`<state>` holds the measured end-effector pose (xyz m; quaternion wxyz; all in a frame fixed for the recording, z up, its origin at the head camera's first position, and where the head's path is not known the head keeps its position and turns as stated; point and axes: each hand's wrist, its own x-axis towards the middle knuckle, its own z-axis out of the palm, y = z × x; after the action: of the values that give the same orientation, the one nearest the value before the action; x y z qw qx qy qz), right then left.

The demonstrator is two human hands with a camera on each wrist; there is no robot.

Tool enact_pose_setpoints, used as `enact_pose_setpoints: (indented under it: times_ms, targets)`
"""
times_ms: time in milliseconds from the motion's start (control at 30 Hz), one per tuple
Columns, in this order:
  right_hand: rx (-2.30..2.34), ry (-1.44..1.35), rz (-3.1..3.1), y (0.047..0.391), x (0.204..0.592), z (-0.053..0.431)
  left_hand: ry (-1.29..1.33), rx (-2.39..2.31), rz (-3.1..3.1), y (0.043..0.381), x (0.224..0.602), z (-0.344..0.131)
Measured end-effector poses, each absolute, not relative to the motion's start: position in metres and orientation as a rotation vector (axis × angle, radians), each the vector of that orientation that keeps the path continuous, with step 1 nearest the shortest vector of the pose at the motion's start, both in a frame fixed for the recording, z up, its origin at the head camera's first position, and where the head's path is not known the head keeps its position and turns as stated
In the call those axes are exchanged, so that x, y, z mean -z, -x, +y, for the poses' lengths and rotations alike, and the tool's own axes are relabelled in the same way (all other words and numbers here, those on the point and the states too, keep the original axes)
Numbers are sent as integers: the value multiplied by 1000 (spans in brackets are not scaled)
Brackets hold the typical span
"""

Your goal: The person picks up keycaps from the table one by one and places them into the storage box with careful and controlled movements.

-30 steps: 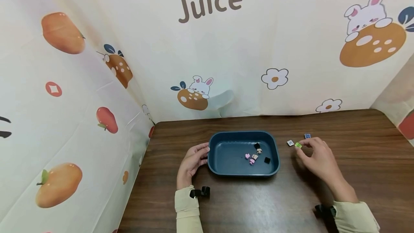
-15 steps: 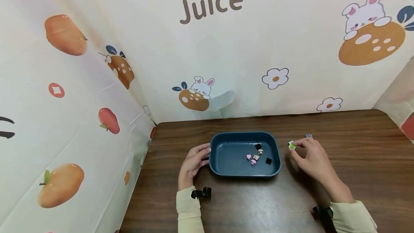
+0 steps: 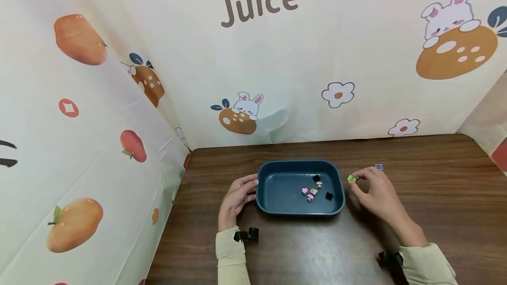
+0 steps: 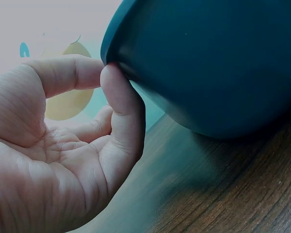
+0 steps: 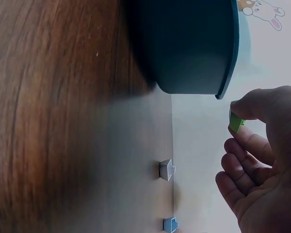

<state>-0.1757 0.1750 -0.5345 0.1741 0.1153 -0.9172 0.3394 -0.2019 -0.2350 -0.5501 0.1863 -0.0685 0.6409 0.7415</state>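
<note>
A pale printed cloth (image 3: 297, 56) rises behind a dark wooden tabletop (image 3: 293, 254), and on that sits a deep blue tray (image 3: 277, 195). It looks like stiff plastic, probably light and a bit slick; I'd take it by the rim, which is just where the left hand (image 3: 237, 195) has it, thumb and fingers pinching the left end. From the left wrist, the tray runs out of sight, and I can't tell how firm that pinch is.

Across from it, the right hand (image 3: 374, 192) holds a small green piece (image 3: 351, 178) between thumb and fingertip, up off the wood and just outside the tray's right end. That bit should weigh next to nothing and be hard, tough to break but easy to drop; its opposite sides are the place to pinch. Fingertips cover much of it, so I can't read its top.

A blue piece (image 3: 379, 167) lies beyond the right hand; a white piece (image 5: 166, 170) shows well from the right wrist, though from overhead the fingers all but hide it. Smallest are the black pieces (image 3: 329, 196), beige pieces (image 3: 314, 192) and pink pieces (image 3: 310, 198) inside the tray, too tiny for me to make out their shapes.
</note>
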Motion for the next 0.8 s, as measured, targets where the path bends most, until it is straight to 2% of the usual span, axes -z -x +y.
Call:
enact_pose_setpoints:
  times_ms: [800]
  targets:
    - [-964,-373,-2628,173,525,155,199,-2087,1815,202,551,-235]
